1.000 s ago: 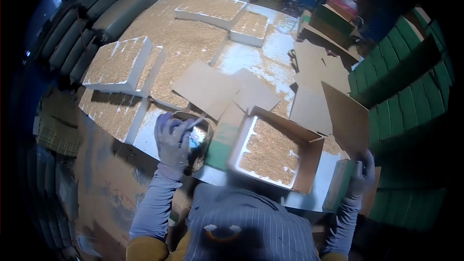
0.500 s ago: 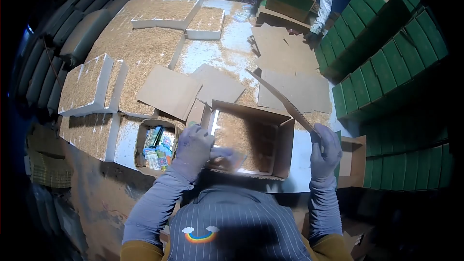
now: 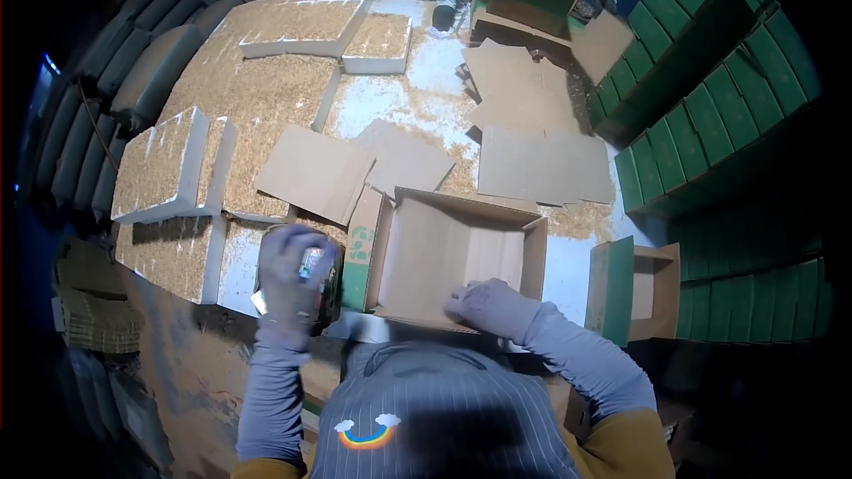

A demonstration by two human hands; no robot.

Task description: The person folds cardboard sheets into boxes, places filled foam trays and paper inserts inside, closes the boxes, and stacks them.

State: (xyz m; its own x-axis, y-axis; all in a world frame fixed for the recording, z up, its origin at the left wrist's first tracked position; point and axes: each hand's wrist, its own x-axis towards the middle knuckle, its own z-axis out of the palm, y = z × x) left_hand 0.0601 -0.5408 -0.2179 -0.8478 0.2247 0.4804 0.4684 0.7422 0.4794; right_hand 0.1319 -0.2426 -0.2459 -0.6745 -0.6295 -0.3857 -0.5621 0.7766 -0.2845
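Note:
An open cardboard box (image 3: 382, 248) stands before me, with a flat cardboard sheet (image 3: 444, 239) lying inside it and covering what is below. My gloved right hand (image 3: 495, 306) rests on this sheet at the near side of the box, fingers extended and touching it. To the left, my gloved left hand (image 3: 288, 270) is over a small container of printed packets, its fingers bent but apart. A colourful packet (image 3: 311, 262) shows between thumb and fingers; no grip on it can be made out. Most of the container is hidden under the hand.
Trays (image 3: 160, 168) filled with brown shavings-like material stand on the left. Loose cardboard sheets (image 3: 315, 170) lie beyond the box. Green cartons (image 3: 692, 146) are stacked at right, near an open green carton (image 3: 612, 288). Another person's gloved hand (image 3: 442, 18) is at the far side.
My right hand has brought the cardboard sheet down into the box, over the brown filling. My left hand has moved left from the box to the packets. The other person's arms have shifted.

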